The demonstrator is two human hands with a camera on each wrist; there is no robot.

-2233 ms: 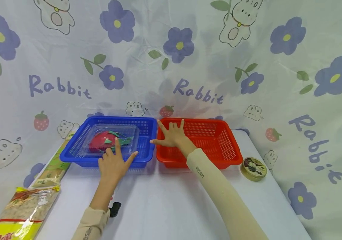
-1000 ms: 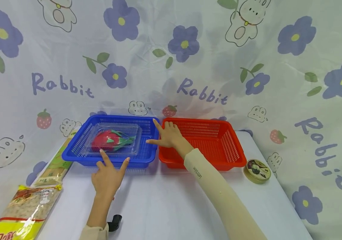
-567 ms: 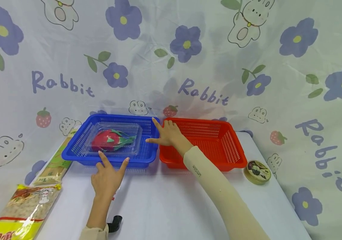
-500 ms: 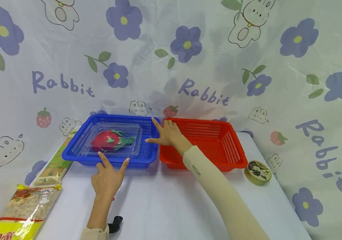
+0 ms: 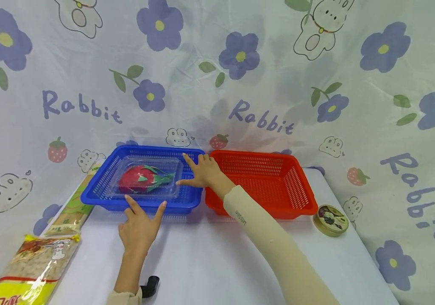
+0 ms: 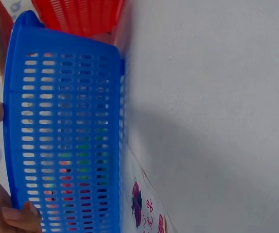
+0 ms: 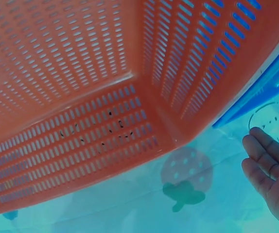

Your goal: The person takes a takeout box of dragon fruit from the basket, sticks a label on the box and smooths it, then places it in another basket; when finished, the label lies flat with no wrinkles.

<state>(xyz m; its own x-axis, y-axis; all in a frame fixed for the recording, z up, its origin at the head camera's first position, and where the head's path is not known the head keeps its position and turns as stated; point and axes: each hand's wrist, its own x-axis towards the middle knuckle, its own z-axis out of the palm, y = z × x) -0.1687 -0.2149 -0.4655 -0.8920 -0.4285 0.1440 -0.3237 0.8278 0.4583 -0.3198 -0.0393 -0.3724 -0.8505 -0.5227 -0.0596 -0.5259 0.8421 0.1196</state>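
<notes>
A red dragon fruit (image 5: 137,178) with green tips lies inside a clear plastic box (image 5: 173,191), which sits in the blue basket (image 5: 99,202). My left hand (image 5: 139,228) is at the basket's front rim, index finger and thumb spread and pointing forward. In the left wrist view, its fingertips (image 6: 20,218) touch the rim of the perforated wall. Over the right end of the blue basket, my right hand (image 5: 204,173) reaches in with fingers extended, its thumb tip near the box's right edge. The right wrist view shows this hand (image 7: 273,174) beyond the red basket, holding nothing visible.
A red basket (image 5: 297,214) stands right of the blue one. A round gold tin (image 5: 330,220) is farther right. Two packaged food bags, a green one (image 5: 70,212) and a yellow one (image 5: 30,271), lie at the left. A printed label (image 6: 142,208) shows beside the blue basket.
My left hand has drawn back from over the plastic box to the basket's front rim. The right hand has shifted left, from between the baskets to over the blue one.
</notes>
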